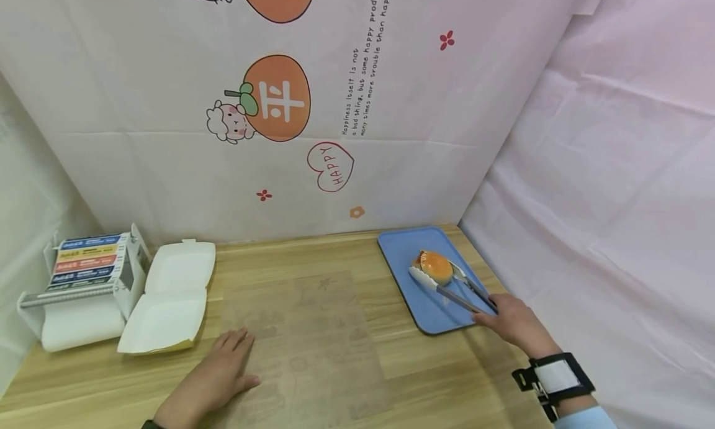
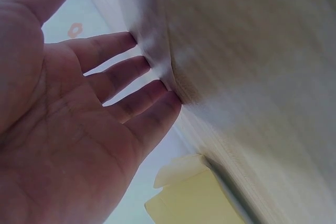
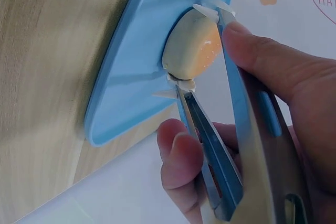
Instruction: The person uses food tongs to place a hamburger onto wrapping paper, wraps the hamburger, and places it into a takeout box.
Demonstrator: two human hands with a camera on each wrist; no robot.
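In the head view my right hand (image 1: 516, 323) grips metal tongs (image 1: 457, 297) with white tips. Their two tips stand on either side of a burger (image 1: 437, 266) with a glossy, seeded bun, on a blue tray (image 1: 399, 249). The right wrist view shows the thumb on one arm of the tongs (image 3: 244, 124) and fingers curled at the other, with the white tips right at the bun (image 3: 191, 45). My left hand (image 1: 218, 370) lies with fingers extended at the left edge of a thin brownish sheet (image 1: 313, 348); its fingertips touch the sheet in the left wrist view.
An opened white clamshell box (image 1: 170, 314) lies left of the sheet. Beside it, at the far left, stands a rack of wrap boxes (image 1: 86, 261) with a white roll (image 1: 84, 326) below. Printed cloth (image 1: 391, 168) walls the back of the wooden table (image 1: 424, 379).
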